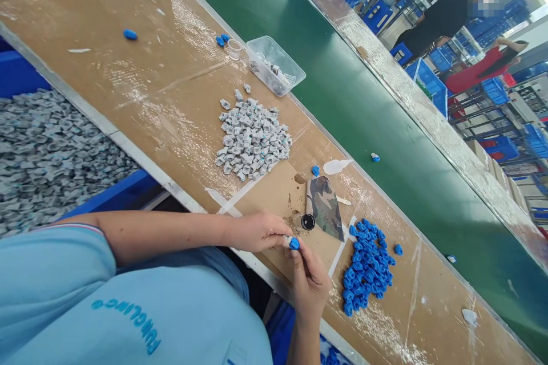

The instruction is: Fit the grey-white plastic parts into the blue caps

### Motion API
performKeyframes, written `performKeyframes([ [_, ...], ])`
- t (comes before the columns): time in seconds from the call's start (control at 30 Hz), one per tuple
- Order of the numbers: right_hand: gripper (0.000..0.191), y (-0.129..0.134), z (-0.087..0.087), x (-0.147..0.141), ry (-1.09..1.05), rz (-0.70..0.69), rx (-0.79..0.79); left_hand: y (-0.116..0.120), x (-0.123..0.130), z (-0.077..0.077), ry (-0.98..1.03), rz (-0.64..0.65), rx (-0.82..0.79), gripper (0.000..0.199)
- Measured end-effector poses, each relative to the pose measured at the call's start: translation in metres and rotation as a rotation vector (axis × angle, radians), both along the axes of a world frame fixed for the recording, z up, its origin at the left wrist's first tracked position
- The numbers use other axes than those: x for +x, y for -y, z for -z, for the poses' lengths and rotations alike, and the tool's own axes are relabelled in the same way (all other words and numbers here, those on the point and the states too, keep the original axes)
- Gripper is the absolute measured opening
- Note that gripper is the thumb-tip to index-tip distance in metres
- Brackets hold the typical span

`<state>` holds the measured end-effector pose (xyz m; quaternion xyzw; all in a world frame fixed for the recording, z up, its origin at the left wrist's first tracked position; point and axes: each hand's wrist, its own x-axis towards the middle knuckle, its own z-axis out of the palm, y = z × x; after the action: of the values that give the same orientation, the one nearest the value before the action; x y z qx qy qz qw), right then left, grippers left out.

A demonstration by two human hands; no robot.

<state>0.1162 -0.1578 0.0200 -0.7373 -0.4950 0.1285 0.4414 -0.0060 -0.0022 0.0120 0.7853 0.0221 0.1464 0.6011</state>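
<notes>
Scuffed brown tabletop (180, 82); rounded blue piece (294, 243) between fingers (311, 257)

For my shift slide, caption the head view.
Both hands hold a small blue and pale piece at a worktable bearing a grey pile and a blue pile.

Left grip (259, 232) and right grip (312, 275) hold a blue piece (294, 243) near a blue pile (369, 268).

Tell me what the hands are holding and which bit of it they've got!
A small blue-and-whitish piece: the left hand pinches it at the whitish end, the right hand at the blue end.
</notes>
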Motion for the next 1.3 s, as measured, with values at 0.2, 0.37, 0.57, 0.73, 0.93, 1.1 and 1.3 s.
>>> performKeyframes([
  [0.2,0.026,0.003,-0.002,-0.003,0.135,0.001,-0.036,-0.006,-0.001,-0.003,0.0,0.007,0.017,0.024],
  [0.37,0.027,0.0,-0.013,0.003,0.205,-0.137,-0.072,-0.007,-0.004,-0.001,0.001,0.046,0.057,0.022],
  [0.57,0.034,0.004,-0.001,-0.007,0.171,-0.068,-0.085,-0.001,-0.001,0.002,-0.017,0.03,0.093,0.022],
  [0.73,0.035,0.007,0.003,-0.008,0.126,-0.071,-0.123,-0.002,0.0,0.003,-0.005,0.078,0.079,0.021],
  [0.93,0.031,0.005,-0.007,0.002,0.109,-0.176,-0.139,-0.003,0.001,0.008,0.021,0.09,0.051,0.02],
  [1.1,0.038,0.009,-0.004,-0.002,0.163,-0.129,-0.158,-0.003,0.001,0.008,-0.027,0.111,0.033,0.016],
  [1.3,0.037,0.014,0.007,-0.008,0.12,-0.084,-0.135,-0.002,0.002,0.006,0.012,0.114,0.047,0.015],
])
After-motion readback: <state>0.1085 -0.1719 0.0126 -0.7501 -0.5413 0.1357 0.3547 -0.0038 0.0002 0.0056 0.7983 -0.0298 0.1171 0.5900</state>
